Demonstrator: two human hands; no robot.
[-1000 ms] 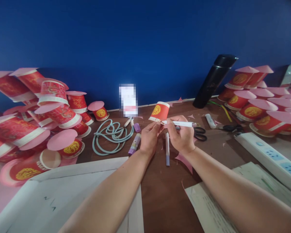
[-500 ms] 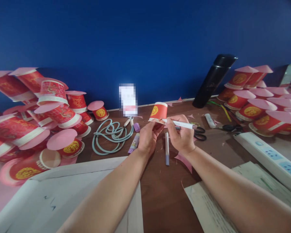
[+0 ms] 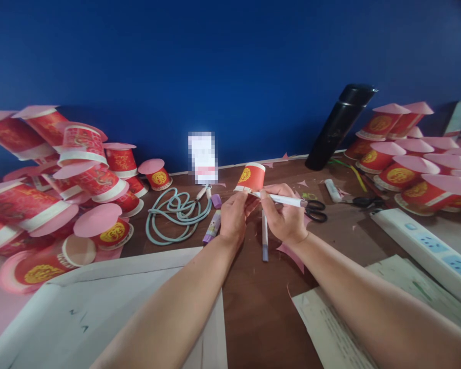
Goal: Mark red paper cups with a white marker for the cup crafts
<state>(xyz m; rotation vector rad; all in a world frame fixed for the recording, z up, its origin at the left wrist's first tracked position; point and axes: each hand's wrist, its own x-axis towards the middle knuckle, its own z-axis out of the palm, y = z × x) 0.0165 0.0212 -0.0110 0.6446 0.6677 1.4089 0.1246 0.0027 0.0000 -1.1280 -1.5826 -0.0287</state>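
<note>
My left hand (image 3: 233, 216) is closed on the lower rim of a red paper cup (image 3: 251, 177) with a gold round pattern and a white band. In my right hand (image 3: 286, 218) a white marker pen (image 3: 281, 199) is gripped, its tip end close against the bottom edge of the cup. A second pen or cap, white and grey (image 3: 265, 238), lies on the table below my hands. Just left of my left hand is a purple glue stick (image 3: 212, 228), with its purple cap (image 3: 216, 200) behind it. The fingertips on the cup are partly hidden.
Red cups with pink paper hats are heaped at the left (image 3: 100, 179) and right (image 3: 401, 171). A coiled cable (image 3: 172, 225), black bottle (image 3: 336, 130), scissors (image 3: 317, 211), power strip (image 3: 430, 251), white envelope (image 3: 149, 287) and pink scraps (image 3: 294, 256) lie around.
The marker's tip end has shifted slightly left and down along the cup's lower edge, with my right hand moving a little. The left hand still holds the cup.
</note>
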